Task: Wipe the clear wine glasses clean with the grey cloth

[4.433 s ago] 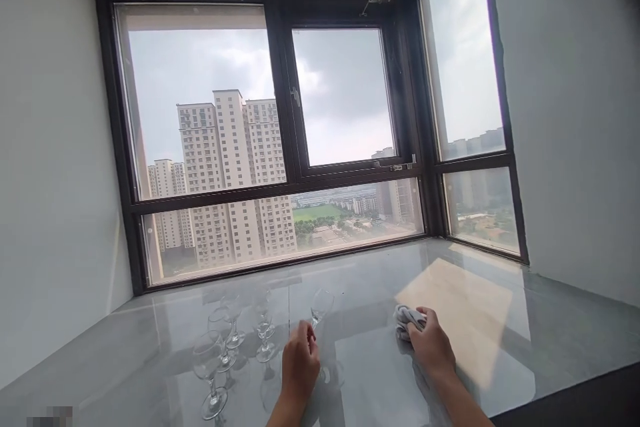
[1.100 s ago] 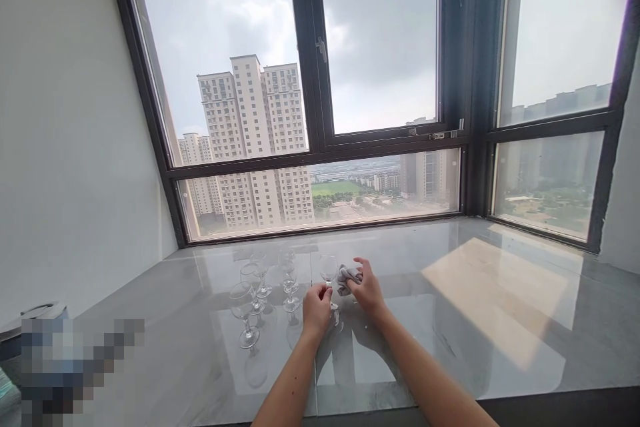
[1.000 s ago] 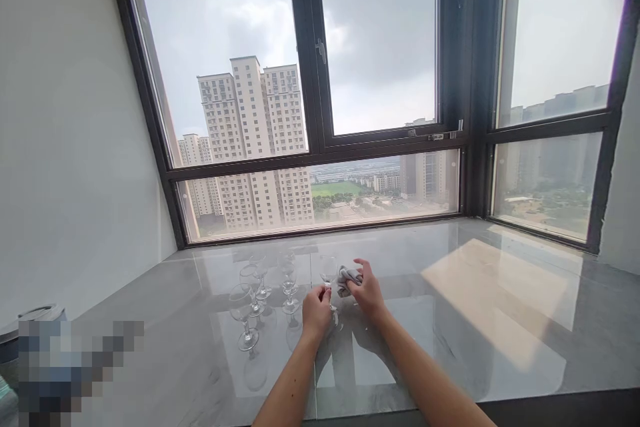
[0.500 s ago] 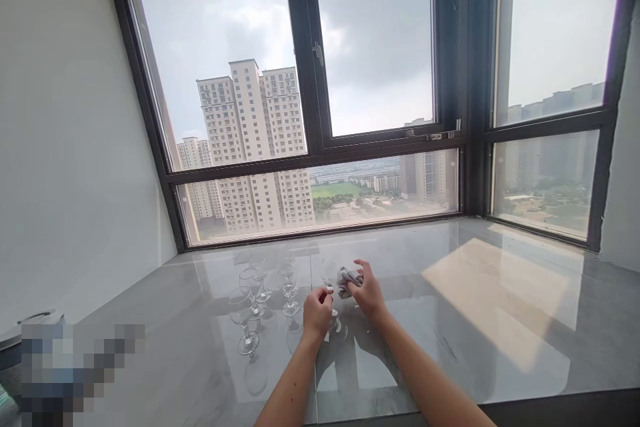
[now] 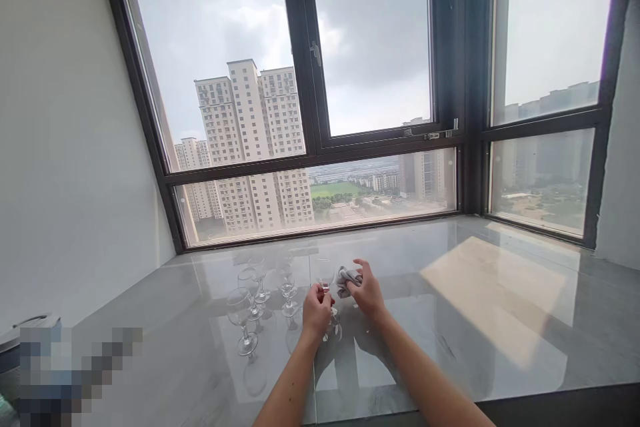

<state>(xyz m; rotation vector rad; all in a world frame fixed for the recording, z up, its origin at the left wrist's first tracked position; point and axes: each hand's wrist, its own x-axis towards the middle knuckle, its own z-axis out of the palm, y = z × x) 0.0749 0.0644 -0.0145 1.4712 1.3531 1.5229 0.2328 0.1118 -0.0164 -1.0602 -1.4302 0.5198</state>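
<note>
My left hand (image 5: 317,311) pinches the stem of a clear wine glass (image 5: 325,273) and holds it upright just above the glossy grey stone sill (image 5: 450,320). My right hand (image 5: 367,291) is closed on a small grey cloth (image 5: 346,277) pressed against the right side of the glass bowl. Several more empty wine glasses (image 5: 241,310) stand in a cluster just left of my hands, among them one at the back (image 5: 288,281).
A big dark-framed corner window (image 5: 310,147) rises behind the sill, with tower blocks outside. A white wall (image 5: 70,147) closes the left side. A blurred-out object (image 5: 65,367) sits at the lower left. A sunlit patch (image 5: 495,293) lies on the sill's right half.
Since 4.4 s ago my right hand brought the cloth from the sill's right part over to the glass, and my left hand lifted the glass by its stem. In the last second the hands barely moved.
</note>
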